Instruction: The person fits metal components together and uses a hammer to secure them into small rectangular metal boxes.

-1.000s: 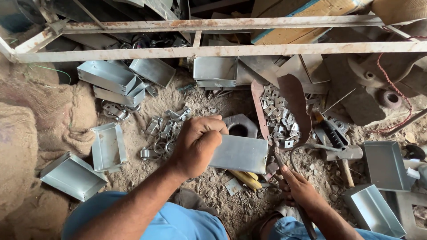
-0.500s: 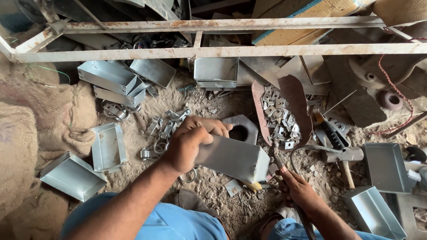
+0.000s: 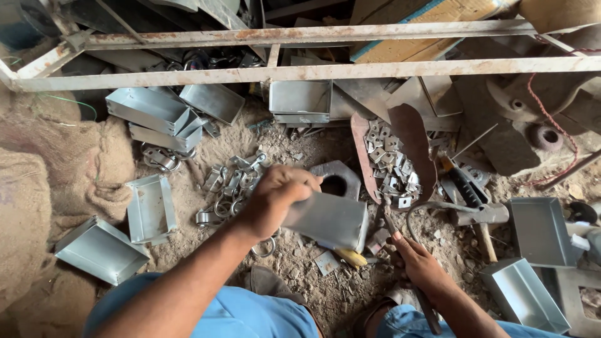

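Note:
My left hand (image 3: 275, 199) grips a bent grey sheet-metal box piece (image 3: 332, 220) and holds it tilted just above the dirt floor, in front of a metal block with a round hole (image 3: 338, 181). My right hand (image 3: 418, 263) is closed around the dark handle of a tool (image 3: 400, 247) near my right knee; its working end points up toward the box piece. A yellow-handled tool (image 3: 352, 257) lies under the box piece.
Several folded metal trays lie around: left (image 3: 150, 206), lower left (image 3: 100, 250), back (image 3: 300, 100) and right (image 3: 538, 231). A pile of metal rings and clips (image 3: 235, 181) sits by my left hand. A rusty curved tray of small brackets (image 3: 391, 159), a hammer (image 3: 482, 216) and a rusty frame (image 3: 282, 74) are beyond.
My left hand has lifted and tilted the box piece, shifting it slightly right over the holed block. My right hand has stayed about where it was.

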